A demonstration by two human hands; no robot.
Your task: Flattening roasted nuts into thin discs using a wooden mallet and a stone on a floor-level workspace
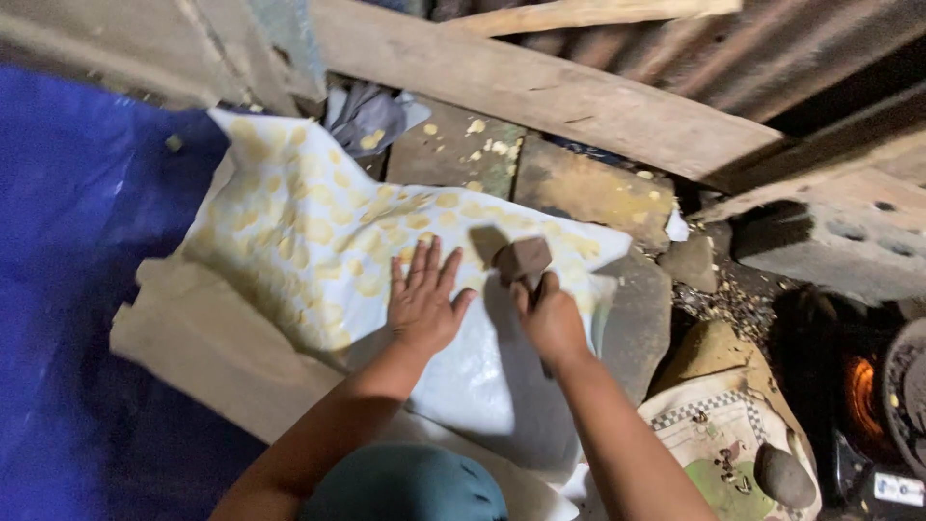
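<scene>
I see my left hand [422, 301] lying flat with fingers spread, released, on the white sheet [318, 232] dotted with flattened yellow pieces — it seems to pin the sheet in place. My right hand [548, 318] is clenched round the handle of a dark hammer [522, 260], its head just above the sheet's right part — stone slabs [588, 188] lie beyond

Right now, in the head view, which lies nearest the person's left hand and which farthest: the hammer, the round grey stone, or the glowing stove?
From the left hand:
1. Hammer, just to its right, held in the right hand.
2. Round grey stone, lower right, on the patterned cloth.
3. Glowing stove, far right edge.
</scene>
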